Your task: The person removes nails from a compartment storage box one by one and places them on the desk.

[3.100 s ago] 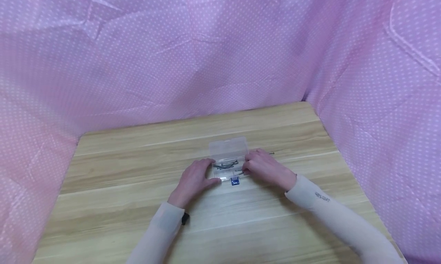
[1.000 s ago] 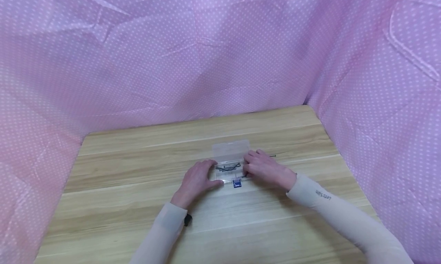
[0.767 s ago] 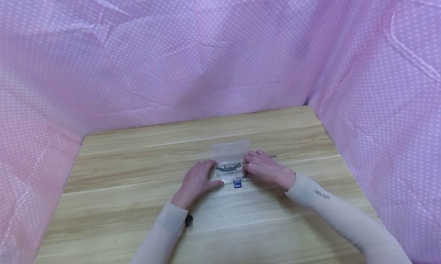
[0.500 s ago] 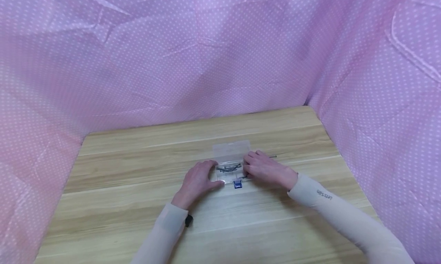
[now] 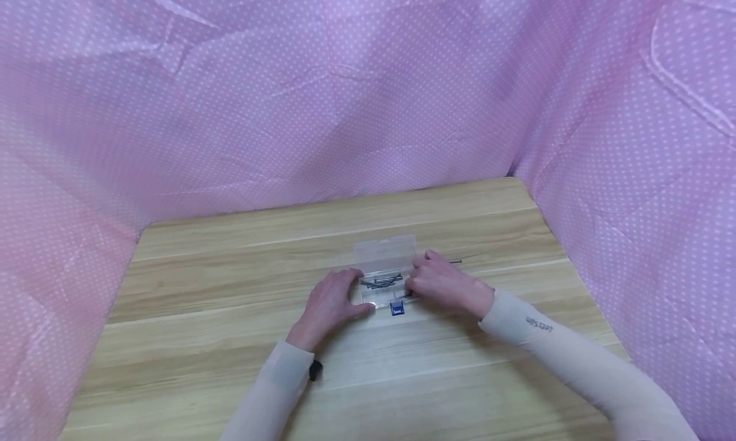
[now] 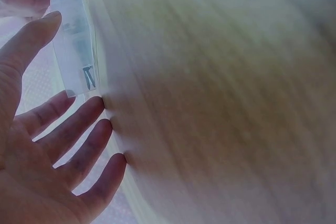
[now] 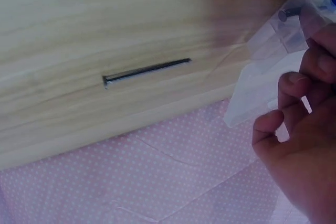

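Note:
A small clear plastic box (image 5: 376, 295) lies on the table with its lid (image 5: 385, 252) folded back and a blue latch (image 5: 397, 308) at the front. Several dark nails (image 5: 381, 282) lie crossed in its rear compartment. My left hand (image 5: 328, 303) holds the box's left end, thumb at the front wall and index finger at the rear corner; its other fingers are spread, tips at the tabletop. At the box's right end, my right hand (image 5: 439, 280) pinches a nail (image 7: 291, 13), whose flat head shows in the right wrist view. The rest of that nail is partly hidden by the fingers.
Another nail (image 7: 147, 72) lies on the wooden table (image 5: 230, 287) to the right of the box, behind my right hand. Pink dotted cloth (image 5: 316, 108) hangs along the table's back and sides.
My right hand's nail has shifted slightly toward the box's front, and a finger has drawn back from the box edge. My left hand stays on the box.

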The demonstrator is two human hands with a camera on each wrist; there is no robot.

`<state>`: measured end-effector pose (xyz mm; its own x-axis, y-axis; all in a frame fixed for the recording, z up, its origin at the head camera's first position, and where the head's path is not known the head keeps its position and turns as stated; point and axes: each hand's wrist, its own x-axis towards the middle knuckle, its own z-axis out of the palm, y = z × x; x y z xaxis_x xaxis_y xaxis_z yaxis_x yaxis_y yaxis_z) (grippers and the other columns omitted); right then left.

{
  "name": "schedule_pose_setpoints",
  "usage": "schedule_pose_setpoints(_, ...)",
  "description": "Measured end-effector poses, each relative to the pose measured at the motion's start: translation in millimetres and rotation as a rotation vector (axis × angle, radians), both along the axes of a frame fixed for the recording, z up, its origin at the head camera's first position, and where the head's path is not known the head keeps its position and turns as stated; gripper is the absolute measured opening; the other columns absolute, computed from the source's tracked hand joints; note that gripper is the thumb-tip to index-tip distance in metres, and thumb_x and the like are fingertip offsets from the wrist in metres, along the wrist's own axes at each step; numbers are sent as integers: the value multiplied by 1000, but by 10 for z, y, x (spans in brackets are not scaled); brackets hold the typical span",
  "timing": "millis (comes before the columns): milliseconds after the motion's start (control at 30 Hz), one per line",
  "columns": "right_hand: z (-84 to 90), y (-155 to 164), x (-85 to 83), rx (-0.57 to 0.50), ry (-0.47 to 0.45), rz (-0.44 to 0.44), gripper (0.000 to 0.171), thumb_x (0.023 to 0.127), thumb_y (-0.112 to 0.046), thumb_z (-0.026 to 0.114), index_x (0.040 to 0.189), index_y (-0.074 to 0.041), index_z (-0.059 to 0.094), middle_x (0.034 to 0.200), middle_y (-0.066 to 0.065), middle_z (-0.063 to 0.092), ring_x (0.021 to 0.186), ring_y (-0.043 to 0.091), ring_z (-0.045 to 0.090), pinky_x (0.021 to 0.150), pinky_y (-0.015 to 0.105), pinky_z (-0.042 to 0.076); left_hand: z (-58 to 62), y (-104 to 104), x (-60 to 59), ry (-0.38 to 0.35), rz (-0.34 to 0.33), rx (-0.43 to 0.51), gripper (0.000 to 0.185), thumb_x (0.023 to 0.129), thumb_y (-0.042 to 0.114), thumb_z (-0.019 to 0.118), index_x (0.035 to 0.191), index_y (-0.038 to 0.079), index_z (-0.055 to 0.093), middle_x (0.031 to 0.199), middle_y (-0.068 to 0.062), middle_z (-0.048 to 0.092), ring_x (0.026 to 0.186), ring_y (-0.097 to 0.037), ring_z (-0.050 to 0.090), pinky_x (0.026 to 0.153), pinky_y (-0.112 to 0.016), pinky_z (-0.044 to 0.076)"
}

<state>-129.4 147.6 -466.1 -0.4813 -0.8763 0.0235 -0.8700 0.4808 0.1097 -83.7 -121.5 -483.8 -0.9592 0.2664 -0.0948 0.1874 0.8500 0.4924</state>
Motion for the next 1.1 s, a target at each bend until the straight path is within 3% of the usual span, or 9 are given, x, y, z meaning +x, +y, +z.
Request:
schedule_pose_setpoints(300, 17, 3, -22, 21, -64, -8, 7, 92, -21, 79, 99, -21, 79, 91, -3, 75, 75, 15, 56, 72, 33, 43, -12, 24, -5, -11, 6, -14, 75, 78, 50, 88, 137, 12, 62, 133, -7, 66, 114, -28, 59, 97, -48, 51)
schedule_pose_setpoints(633, 5, 41, -55, -58, -64, 5, 9, 88, -24, 83, 94, -25, 77, 97, -4, 61, 87, 18, 48, 75, 33, 38, -22, 11, -3, 4, 10, -19, 74, 78, 50, 88, 136, 14, 62, 133, -6, 66, 113, -26, 59, 96, -47, 51)
schedule_pose_setpoints(867, 42, 7, -55, -22, -112, -19, 8, 88, -20, 81, 93, -23, 76, 99, -3, 61, 89, 18, 50, 78, 33, 40, -18, 14, 2, 10, 11, -21, 74, 78, 50, 88, 136, 13, 62, 134, -6, 66, 115, -27, 59, 97, -49, 50)
schedule_pose_setpoints(1100, 37, 4, -57, 38, -54, 23, 10, 91, -21, 78, 100, -19, 75, 100, -1, 60, 89, 18, 49, 77, 32, 42, -30, 13, 3, 7, 11, -19, 75, 78, 51, 88, 137, 13, 62, 137, -7, 65, 121, -29, 58, 101, -51, 49)
